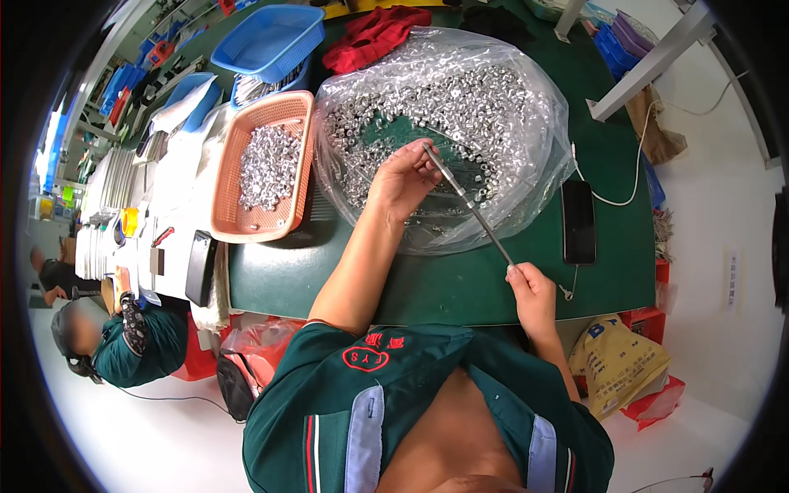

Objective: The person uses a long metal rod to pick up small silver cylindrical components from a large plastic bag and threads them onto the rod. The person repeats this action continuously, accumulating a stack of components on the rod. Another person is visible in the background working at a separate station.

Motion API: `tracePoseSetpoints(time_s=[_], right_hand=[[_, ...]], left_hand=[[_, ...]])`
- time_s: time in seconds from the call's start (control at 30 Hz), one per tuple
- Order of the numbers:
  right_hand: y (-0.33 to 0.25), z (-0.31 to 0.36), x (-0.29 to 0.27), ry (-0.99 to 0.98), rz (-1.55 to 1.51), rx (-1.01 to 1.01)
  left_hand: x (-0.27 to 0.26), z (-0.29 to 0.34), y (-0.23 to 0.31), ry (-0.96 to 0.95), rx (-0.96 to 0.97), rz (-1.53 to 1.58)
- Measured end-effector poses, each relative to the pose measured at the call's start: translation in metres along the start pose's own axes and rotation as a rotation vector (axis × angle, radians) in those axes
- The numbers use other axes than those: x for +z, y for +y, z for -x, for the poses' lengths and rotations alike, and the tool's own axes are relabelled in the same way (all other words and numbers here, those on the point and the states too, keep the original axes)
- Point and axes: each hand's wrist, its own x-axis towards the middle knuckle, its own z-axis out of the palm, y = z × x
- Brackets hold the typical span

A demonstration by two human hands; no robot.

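A long thin metal rod [485,223] slants between my two hands, its upper half thicker and brighter. My left hand [404,179] is closed with thumb and fingertips at the rod's far end; whether a small part is also in those fingers is hidden. At the near end, my right hand [534,297] pinches the rod between thumb and fingers. Beneath the rod and my left hand, a large clear plastic bag [538,107] lies spread on the green table [444,287]. Many small shiny metal pieces [481,90] are heaped in it, around a gap where green shows.
Left of the bag stands an orange basket [222,205] with more metal pieces. Behind it are blue baskets [271,62] and a red cloth [374,37]. A phone [579,222] with a white cable lies on the right. Another person [140,341] sits at the left.
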Motion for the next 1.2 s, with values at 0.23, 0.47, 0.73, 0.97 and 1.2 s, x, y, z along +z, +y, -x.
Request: tracePoseSetpoints(time_s=[0.23, 0.47, 0.73, 0.97, 1.2], right_hand=[[0.007, -0.002, -0.001, -0.039, -0.1, 0.023], [0.007, -0.003, 0.001, -0.104, -0.162, 0.079], [0.008, -0.001, -0.003, -0.076, -0.19, 0.111], [0.015, -0.001, -0.002, -0.091, -0.206, 0.091], [0.011, 0.001, -0.004, -0.096, -0.185, 0.125]], left_hand=[[0.008, 0.004, -0.006, 0.035, 0.16, -0.314], [0.024, 0.009, 0.004, -0.011, 0.132, -0.269], [0.016, 0.006, 0.008, -0.037, 0.011, -0.239], [0.011, 0.006, 0.012, -0.021, -0.049, -0.298], [0.007, 0.012, 0.016, -0.045, -0.039, -0.021]])
